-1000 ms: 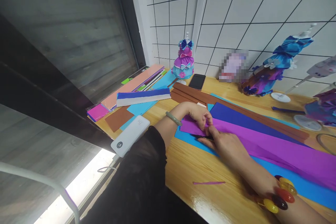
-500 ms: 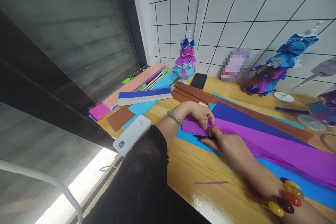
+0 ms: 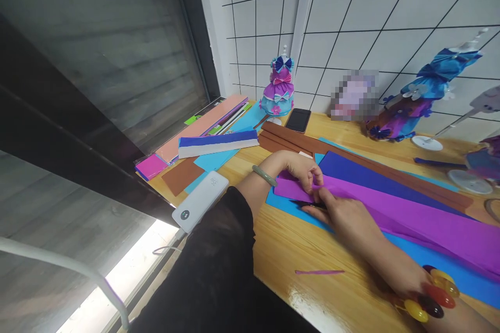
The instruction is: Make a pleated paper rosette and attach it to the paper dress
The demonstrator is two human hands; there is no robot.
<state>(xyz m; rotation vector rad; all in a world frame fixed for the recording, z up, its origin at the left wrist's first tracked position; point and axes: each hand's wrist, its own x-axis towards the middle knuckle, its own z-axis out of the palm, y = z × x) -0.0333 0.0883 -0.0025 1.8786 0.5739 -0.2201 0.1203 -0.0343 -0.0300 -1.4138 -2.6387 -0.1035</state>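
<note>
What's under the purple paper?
Bright blue paper sticks out along the near edge of the purple paper, dark blue paper along the far edge. Whatever lies beneath its middle is covered; can't tell.

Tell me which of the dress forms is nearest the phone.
The leftmost dress form, with a light-blue hem: the phone lies beside it. The blue-topped form and the form at the right edge are farther from it.

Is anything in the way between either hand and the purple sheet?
Nothing visible: the left hand rests on the purple sheet, and the right hand is at its near edge, holding a dark pointed tool there.
</note>
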